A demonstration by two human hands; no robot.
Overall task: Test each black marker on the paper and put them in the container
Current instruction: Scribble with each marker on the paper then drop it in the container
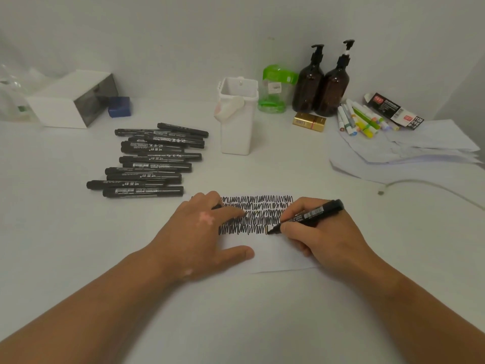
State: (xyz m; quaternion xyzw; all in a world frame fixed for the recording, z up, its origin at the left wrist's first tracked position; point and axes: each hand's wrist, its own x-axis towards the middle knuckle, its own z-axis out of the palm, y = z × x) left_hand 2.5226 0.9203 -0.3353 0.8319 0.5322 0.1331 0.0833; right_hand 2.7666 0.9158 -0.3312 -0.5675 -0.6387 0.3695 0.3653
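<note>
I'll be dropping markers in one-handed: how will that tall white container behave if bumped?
Probably tippy: the white container is tall and narrow, and nothing shows above its rim, so likely light. Standing free on the smooth table, it might slide or topple if pushed high.

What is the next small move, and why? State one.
Probably lift the marker off the paper and recap it: the right hand holds its tip at the end of a dense black scribble row, so it evidently writes, and the white container stands behind.

An office-like desk: white table point(262, 311), stacked papers point(425, 145), black markers point(149, 164), pump bottles point(307, 85).
</note>
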